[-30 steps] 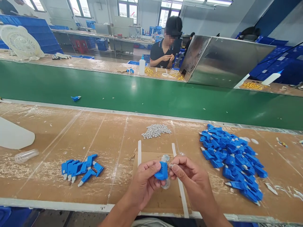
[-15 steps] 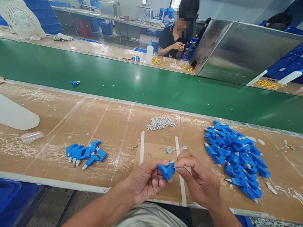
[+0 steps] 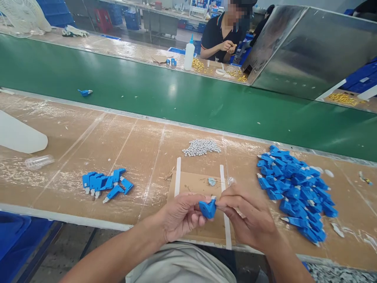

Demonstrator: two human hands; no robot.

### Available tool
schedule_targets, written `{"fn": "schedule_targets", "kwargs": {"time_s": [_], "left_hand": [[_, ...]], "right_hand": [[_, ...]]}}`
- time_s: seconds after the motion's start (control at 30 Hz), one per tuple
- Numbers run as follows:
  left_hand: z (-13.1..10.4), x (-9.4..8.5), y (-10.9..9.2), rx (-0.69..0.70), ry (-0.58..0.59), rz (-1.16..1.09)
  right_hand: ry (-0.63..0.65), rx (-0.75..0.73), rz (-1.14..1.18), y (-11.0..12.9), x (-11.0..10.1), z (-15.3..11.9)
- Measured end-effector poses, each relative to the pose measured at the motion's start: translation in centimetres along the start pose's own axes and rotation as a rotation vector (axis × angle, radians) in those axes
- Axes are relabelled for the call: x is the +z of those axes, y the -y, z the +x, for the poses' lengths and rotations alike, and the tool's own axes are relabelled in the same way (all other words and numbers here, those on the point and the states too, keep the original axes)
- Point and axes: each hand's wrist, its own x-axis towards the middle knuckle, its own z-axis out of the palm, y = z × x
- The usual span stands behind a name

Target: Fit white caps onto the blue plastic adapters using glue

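Blue plastic piece, one, white-tipped: held above the cardboard sheet at the near edge of the worktop, clamped between the thumb and fingers of the left hand. Right hand: thumb and forefinger brought together at the right side of the same piece; whether they grip anything small cannot be told. On the sheet: a pale blue dab with a thin stick beside it; white tape strips, two, run along its sides. Grey pellets, one loose heap, beyond the sheet toward the far edge. Blue pieces with white tips, two lots: a small cluster left of the sheet, a large pile to its right. Near the left edge: a clear plastic tube and, just beyond it, a white container, partly out of view. Green belt, past the far edge, bearing a single blue item. Opposite bench: squeeze bottle, gold-coloured pieces beside it; a person behind, hands together.
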Motion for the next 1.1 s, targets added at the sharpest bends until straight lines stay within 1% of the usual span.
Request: {"fn": "schedule_targets", "kwargs": {"time_s": [0.1, 0.2, 0.3, 0.4, 0.5, 0.67, 0.73, 0.8, 0.83, 0.9, 0.93, 0.97, 1.03, 1.1], "left_hand": [[-0.2, 0.4, -0.2, 0.077, 0.047, 0.193], [-0.5, 1.0, -0.5, 0.14, 0.087, 0.344], [-0.8, 1.4, -0.9, 0.207, 0.119, 0.461], [-0.8, 1.7, -1.3, 0.235, 0.145, 0.541], [-0.8, 2.0, -1.6, 0.228, 0.159, 0.565], [-1.0, 2.7, -1.9, 0.215, 0.149, 0.627], [-0.6, 3.1, -2.7, 0.224, 0.14, 0.681], [0.3, 3.5, -4.7, 0.285, 0.097, 0.802], [1.1, 3.8, -6.3, 0.35, 0.036, 0.919], [2.8, 4.4, -10.2, 0.524, -0.17, 1.213], [3.7, 4.9, -12.3, 0.611, -0.321, 1.391], [4.5, 5.5, -14.3, 0.671, -0.426, 1.479], [5.9, 6.9, -17.6, 0.771, -0.552, 1.599], [7.2, 8.6, -19.5, 0.858, -0.619, 1.682]], "right_hand": [[-0.042, 0.102, 0.281, -0.5, 0.0, 0.1], [-0.093, 0.257, 0.574, -1.2, 0.1, 0.0], [-0.093, 0.364, 0.735, -1.9, 0.2, -0.1], [-0.098, 0.408, 0.808, -2.3, 0.2, -0.1], [-0.116, 0.42, 0.83, -2.5, 0.2, -0.1], [-0.173, 0.428, 0.772, -3.2, 0.7, -0.2], [-0.211, 0.447, 0.744, -3.7, 0.6, -0.5], [-0.277, 0.48, 0.734, -4.2, 0.2, -1.2], [-0.317, 0.497, 0.727, -4.4, -0.1, -1.7], [-0.383, 0.525, 0.688, -4.6, -0.7, -3.1], [-0.4, 0.54, 0.66, -4.5, -1.0, -3.9], [-0.41, 0.554, 0.644, -4.3, -1.2, -4.7], [-0.408, 0.594, 0.616, -3.4, -1.5, -6.2], [-0.409, 0.64, 0.599, -2.3, -1.7, -7.4]]}}
